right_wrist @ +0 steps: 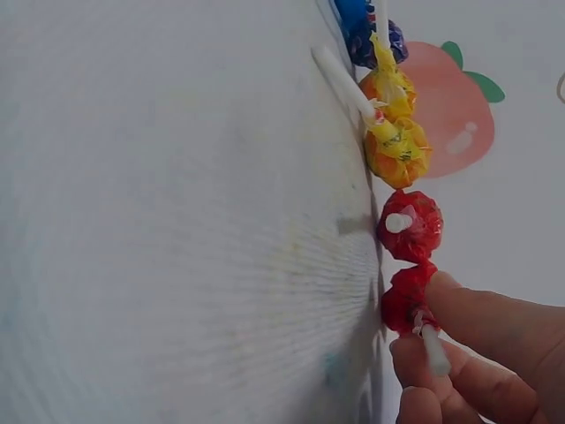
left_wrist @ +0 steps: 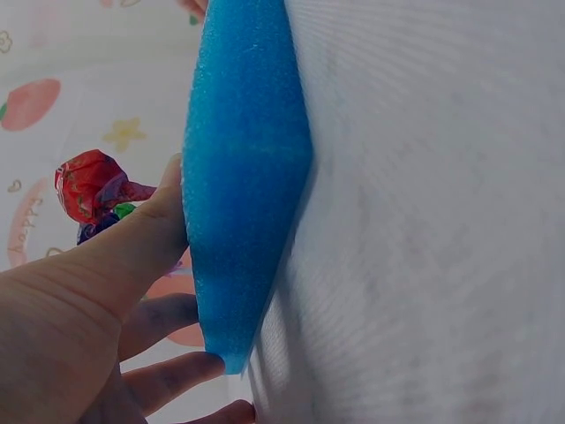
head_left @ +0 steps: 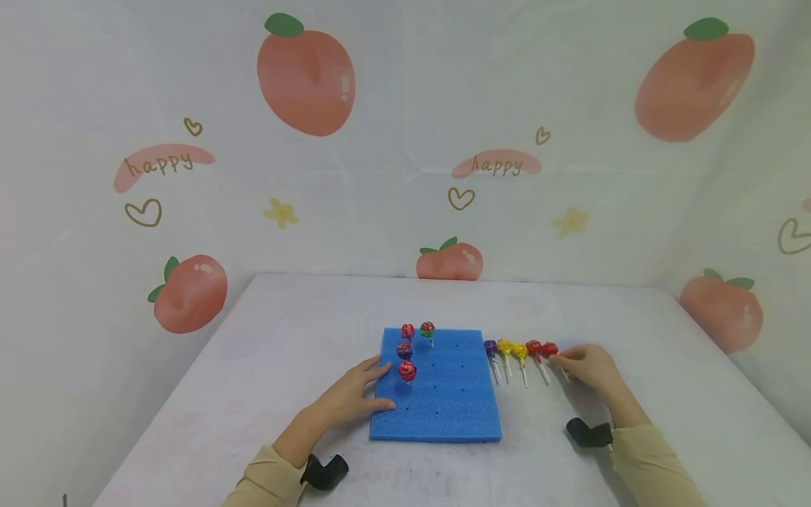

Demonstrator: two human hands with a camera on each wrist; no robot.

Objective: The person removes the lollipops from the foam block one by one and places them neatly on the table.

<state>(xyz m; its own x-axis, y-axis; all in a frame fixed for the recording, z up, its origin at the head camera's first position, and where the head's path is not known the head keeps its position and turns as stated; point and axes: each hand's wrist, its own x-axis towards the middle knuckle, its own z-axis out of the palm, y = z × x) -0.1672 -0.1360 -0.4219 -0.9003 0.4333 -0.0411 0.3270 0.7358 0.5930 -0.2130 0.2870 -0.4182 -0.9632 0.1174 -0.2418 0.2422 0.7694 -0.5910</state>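
A blue foam board (head_left: 456,415) with small holes lies on the table. Several wrapped lollipops stand in its left and back part, among them a red lollipop (head_left: 407,370) and a red-and-green lollipop (head_left: 427,329). My left hand (head_left: 347,396) rests on the board's left edge with fingers spread; in the left wrist view its thumb (left_wrist: 168,208) touches the foam. To the right of the board lies a row of lollipops. My right hand (head_left: 589,365) pinches the red lollipop (right_wrist: 408,299) at the row's right end between thumb and fingers, its white stick pointing toward me.
The row also holds a purple lollipop (head_left: 491,347), two yellow lollipops, one of them (right_wrist: 399,152) near the middle, and another red lollipop (right_wrist: 411,224) right beside the pinched one. A white table (head_left: 304,310) runs back to a fruit-printed curtain (head_left: 380,183).
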